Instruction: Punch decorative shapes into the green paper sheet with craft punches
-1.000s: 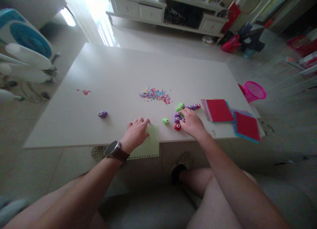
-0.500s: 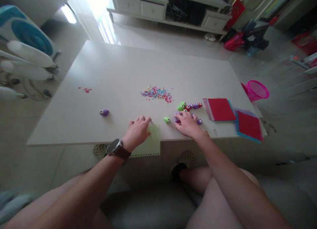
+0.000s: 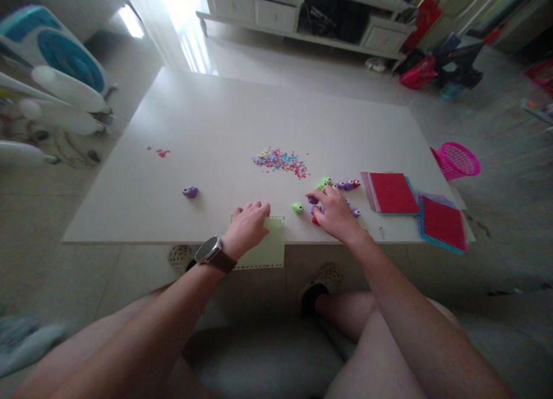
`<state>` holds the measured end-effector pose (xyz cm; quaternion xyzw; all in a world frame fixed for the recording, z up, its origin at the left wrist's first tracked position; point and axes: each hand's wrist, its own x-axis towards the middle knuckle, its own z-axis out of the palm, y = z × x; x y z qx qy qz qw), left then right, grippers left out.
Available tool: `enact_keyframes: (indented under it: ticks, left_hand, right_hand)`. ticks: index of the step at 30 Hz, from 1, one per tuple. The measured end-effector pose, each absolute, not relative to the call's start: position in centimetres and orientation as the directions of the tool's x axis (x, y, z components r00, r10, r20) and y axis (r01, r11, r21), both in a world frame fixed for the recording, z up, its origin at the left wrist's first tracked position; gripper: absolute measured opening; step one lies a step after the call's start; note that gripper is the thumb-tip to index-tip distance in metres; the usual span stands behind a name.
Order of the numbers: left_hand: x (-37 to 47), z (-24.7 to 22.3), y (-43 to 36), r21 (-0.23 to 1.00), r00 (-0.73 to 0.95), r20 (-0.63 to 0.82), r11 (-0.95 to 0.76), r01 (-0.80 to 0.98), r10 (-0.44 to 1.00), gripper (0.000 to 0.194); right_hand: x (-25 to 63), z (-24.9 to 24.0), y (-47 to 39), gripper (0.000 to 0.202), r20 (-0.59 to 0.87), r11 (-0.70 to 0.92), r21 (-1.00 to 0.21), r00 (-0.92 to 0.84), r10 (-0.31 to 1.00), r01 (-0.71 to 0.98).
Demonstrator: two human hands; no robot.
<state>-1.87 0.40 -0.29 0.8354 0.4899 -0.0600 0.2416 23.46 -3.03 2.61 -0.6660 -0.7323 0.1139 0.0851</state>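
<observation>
My left hand [image 3: 249,229], with a watch on its wrist, lies over a light green sheet of paper [image 3: 274,246] and presses on it, fingers outstretched. Small holes line the sheet's edges, and its lower part hangs past the table edge. Over a cluster of small craft punches with eyes, my right hand [image 3: 334,212] has its thumb and forefinger about a purple punch [image 3: 311,200]. The hand partly hides the cluster. A red punch [image 3: 315,220] shows under the thumb, and a green punch [image 3: 298,208] stands between the hands.
A purple punch [image 3: 190,192] stands alone on the left of the white table [image 3: 216,117]. Coloured paper confetti [image 3: 283,162] lies mid-table, with a few red bits [image 3: 162,153] farther left. Red-topped paper stacks [image 3: 395,193] lie right, near a pink basket [image 3: 460,160].
My right hand has shifted slightly away from me over the cluster, and its thumb and forefinger have moved about a purple punch. My left hand stays on the green sheet. The view has shifted slightly.
</observation>
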Motion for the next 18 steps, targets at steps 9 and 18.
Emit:
enact_keyframes:
  ticks: [9,18]
  left_hand:
    - [-1.5,0.1,0.3,0.395,0.517,-0.349,-0.377,0.838,0.782,0.040]
    - [-1.3,-0.4,0.7,0.412,0.521,-0.374,-0.366,0.835,0.768,0.029]
  right_hand:
    - [21.5,2.6,-4.6,0.039,-0.191,0.223,-0.315,-0.292,0.937,0.922]
    - [20.7,2.2,-4.9,0.021,-0.283,0.204,-0.207,-0.258,0.924,0.957]
